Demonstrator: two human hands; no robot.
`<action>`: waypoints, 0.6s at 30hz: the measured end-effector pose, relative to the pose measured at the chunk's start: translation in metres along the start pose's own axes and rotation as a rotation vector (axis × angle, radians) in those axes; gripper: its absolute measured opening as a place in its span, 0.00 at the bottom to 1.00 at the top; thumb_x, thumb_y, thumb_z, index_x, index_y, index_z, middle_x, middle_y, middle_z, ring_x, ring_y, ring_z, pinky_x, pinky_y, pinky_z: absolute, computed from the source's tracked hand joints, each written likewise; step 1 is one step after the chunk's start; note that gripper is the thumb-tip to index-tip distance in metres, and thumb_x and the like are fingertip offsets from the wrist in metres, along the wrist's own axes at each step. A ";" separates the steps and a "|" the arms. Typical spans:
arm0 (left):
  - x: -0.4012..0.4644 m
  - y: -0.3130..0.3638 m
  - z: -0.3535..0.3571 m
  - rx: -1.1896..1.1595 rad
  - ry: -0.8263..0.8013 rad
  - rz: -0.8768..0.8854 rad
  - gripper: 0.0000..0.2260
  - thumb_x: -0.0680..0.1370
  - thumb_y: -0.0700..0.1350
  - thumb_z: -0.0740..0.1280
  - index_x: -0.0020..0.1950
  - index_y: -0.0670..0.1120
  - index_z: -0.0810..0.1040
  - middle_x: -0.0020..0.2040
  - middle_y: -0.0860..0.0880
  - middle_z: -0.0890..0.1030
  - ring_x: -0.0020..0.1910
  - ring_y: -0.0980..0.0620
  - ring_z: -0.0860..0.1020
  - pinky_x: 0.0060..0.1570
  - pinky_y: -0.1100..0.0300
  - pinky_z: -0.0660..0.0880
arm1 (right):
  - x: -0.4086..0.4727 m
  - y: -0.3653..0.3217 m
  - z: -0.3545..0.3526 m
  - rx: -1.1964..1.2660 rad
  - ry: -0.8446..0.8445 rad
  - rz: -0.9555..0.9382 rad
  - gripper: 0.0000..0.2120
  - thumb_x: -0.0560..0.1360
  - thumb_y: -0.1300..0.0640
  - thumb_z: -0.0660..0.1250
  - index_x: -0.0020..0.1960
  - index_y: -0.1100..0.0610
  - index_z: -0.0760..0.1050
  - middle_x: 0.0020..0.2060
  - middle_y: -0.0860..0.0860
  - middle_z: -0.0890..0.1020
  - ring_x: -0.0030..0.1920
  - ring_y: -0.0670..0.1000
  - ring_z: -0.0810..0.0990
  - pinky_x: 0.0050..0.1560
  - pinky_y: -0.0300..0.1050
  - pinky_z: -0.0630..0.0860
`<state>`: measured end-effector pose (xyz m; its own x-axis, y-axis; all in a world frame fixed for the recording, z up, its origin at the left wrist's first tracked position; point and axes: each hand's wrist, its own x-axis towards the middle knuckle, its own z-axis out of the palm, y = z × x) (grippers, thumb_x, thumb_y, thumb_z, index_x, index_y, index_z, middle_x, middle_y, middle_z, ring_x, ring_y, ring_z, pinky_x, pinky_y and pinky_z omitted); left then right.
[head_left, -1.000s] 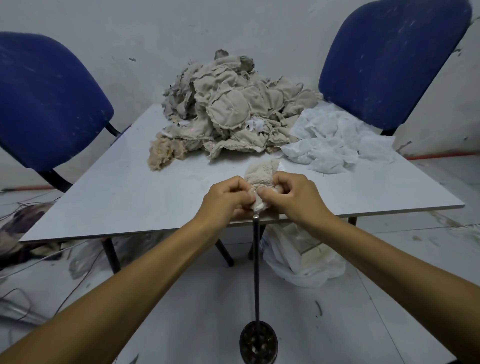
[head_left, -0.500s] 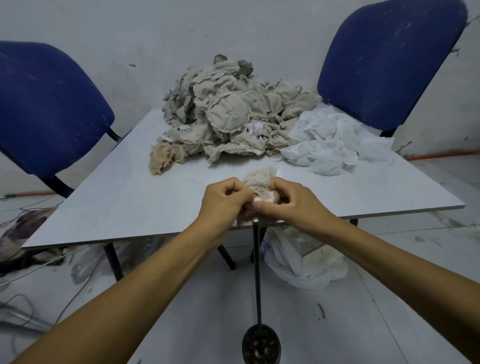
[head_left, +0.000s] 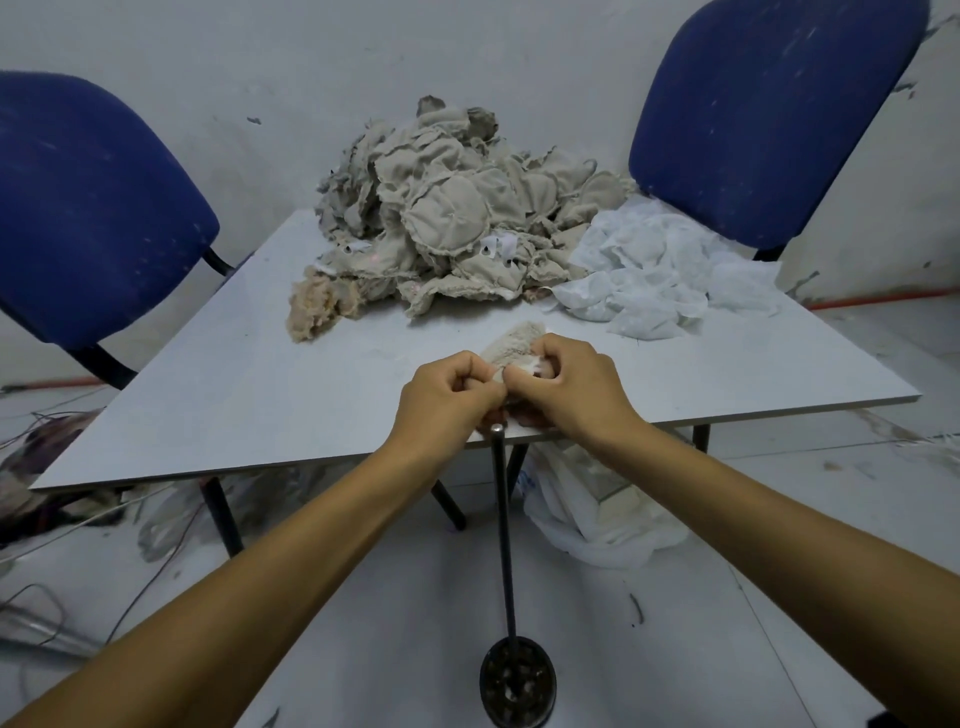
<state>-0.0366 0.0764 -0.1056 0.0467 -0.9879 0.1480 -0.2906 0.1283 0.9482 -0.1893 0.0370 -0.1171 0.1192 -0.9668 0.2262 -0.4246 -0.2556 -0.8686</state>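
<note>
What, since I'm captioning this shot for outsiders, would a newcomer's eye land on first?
Probably the big heap of beige fabric pieces on the far side of the table, with a smaller white cloth pile to its right. Next, the left hand and right hand pinching a small fuzzy piece together at the near edge, by the tip of an upright metal rod.

Head camera, one view, wide-angle. Worn at head height; faces forward and down along both forearms. Close range: left hand (head_left: 447, 400) and right hand (head_left: 574, 387) at near edge of the table (head_left: 234, 374). Far limit: wall (head_left: 291, 62). Bottom edge: floor (head_left: 405, 623) beneath the arms.
</note>
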 end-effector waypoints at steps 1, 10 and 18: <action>0.001 0.001 -0.002 0.005 -0.002 0.004 0.05 0.76 0.37 0.71 0.41 0.40 0.78 0.33 0.45 0.78 0.33 0.51 0.79 0.36 0.57 0.77 | 0.000 0.000 -0.004 0.160 -0.112 0.050 0.12 0.71 0.51 0.74 0.39 0.57 0.73 0.27 0.45 0.77 0.31 0.41 0.80 0.36 0.38 0.80; 0.008 0.010 -0.020 -0.149 -0.136 -0.117 0.04 0.74 0.33 0.72 0.42 0.39 0.78 0.42 0.39 0.80 0.43 0.43 0.80 0.43 0.53 0.77 | -0.003 0.001 -0.025 0.403 -0.359 0.068 0.12 0.74 0.57 0.74 0.51 0.65 0.78 0.39 0.56 0.82 0.41 0.49 0.83 0.42 0.42 0.81; 0.002 0.011 -0.014 0.243 0.081 0.192 0.06 0.72 0.42 0.75 0.38 0.45 0.78 0.32 0.50 0.77 0.32 0.57 0.72 0.33 0.64 0.69 | -0.005 -0.015 -0.008 0.419 -0.113 0.164 0.07 0.73 0.59 0.74 0.41 0.63 0.80 0.29 0.53 0.79 0.29 0.47 0.77 0.30 0.40 0.76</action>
<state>-0.0266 0.0774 -0.0906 0.0422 -0.9364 0.3485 -0.5204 0.2772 0.8077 -0.1909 0.0459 -0.1012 0.1873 -0.9814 0.0413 -0.0494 -0.0514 -0.9975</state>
